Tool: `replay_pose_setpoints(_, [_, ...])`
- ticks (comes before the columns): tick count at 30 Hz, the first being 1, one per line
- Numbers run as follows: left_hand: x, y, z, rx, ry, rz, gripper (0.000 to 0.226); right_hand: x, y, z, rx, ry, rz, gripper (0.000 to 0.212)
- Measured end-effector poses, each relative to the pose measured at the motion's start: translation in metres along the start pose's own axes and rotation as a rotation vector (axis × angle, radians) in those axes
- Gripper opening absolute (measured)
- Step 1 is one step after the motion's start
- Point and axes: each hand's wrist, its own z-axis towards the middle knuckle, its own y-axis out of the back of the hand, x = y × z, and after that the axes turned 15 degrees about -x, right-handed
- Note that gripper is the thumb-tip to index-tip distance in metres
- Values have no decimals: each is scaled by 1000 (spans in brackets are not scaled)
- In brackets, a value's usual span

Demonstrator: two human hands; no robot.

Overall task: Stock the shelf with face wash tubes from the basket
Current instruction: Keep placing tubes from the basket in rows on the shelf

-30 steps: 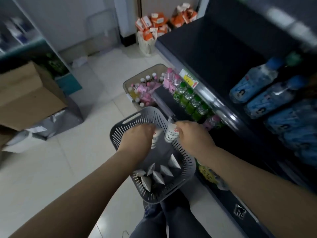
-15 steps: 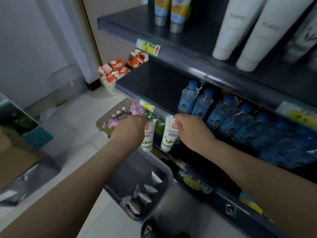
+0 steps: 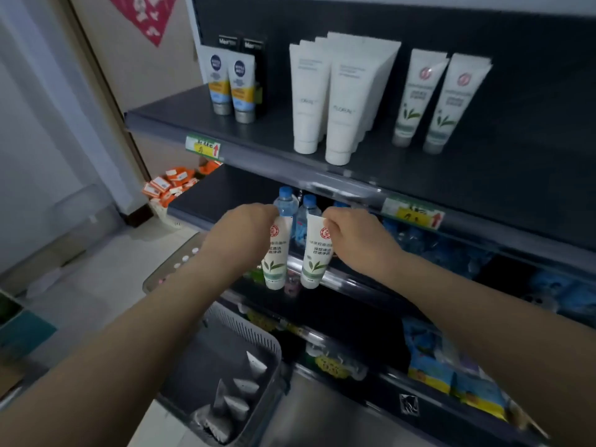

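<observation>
The left hand (image 3: 245, 233) grasps one face wash tube, the left tube (image 3: 275, 262), by its crimped end. The right hand (image 3: 358, 240) grasps the right tube (image 3: 317, 256) the same way. Both hang upright, caps down, side by side in front of the water bottles (image 3: 285, 204). The upper shelf (image 3: 483, 175) lies above and ahead. Its matching green-leaf tubes (image 3: 416, 98) stand caps down toward the right, so the right hand is nearer. The held tubes' long axes already match that stock. In my judgement, the lift must clear the front rail (image 3: 338, 185). The tall white tubes (image 3: 325, 101) stand just left of the matching pair. The basket (image 3: 245, 324) sits below, holding the spare tubes (image 3: 237, 404).
</observation>
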Motion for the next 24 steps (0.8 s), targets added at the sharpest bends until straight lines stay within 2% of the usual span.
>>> replay_pose_setpoints(8, [-71, 31, 23, -84, -114, -35, 12, -25, 74, -11, -100, 39, 19, 25])
replay_pose_setpoints(14, [-114, 53, 51, -137, -204, -54, 17, -43, 123, -7, -169, -46, -2, 26])
replay_pose_setpoints(19, [-135, 64, 83, -171, -292, -49, 13, -55, 159, 7, -232, -115, 71, 25])
replay_pose_setpoints(24, [-154, 68, 120, -209, -339, -81, 11, -70, 184, 30, -296, -170, 24, 25])
